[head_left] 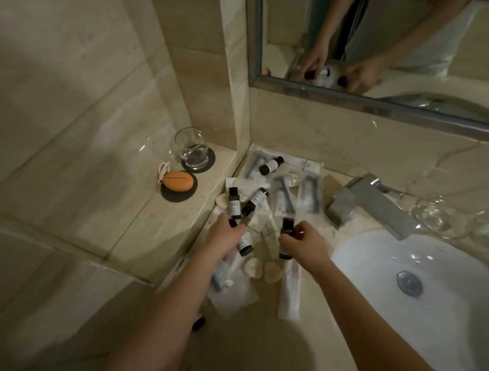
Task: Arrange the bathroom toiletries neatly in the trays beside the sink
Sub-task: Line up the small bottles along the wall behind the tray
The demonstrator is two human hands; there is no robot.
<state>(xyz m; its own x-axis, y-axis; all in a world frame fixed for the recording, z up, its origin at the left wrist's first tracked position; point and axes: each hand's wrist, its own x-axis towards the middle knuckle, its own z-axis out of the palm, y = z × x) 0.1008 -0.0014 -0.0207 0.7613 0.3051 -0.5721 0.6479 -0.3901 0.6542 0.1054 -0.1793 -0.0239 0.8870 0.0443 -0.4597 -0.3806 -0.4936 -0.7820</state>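
Note:
Toiletries lie scattered on the counter left of the sink. My left hand (223, 233) grips a small dark bottle (234, 205) with a white label, held upright. My right hand (306, 243) grips another dark bottle (288, 233) by its body. More small bottles lie near the wall (271, 165), beside the left one (254, 201) and below my left hand (245, 244). Clear packets with dark razors (310, 197) and white sachets (290, 290) lie around them. Round beige soap discs (262, 270) sit between my wrists. I cannot make out any tray.
A glass tumbler (191, 147) on a dark coaster and an orange soap (178, 181) on a dark dish stand on the ledge at left. The chrome tap (374, 207) and white sink basin (424, 278) are at right, with glasses (433, 215) behind. A mirror (397, 45) hangs above.

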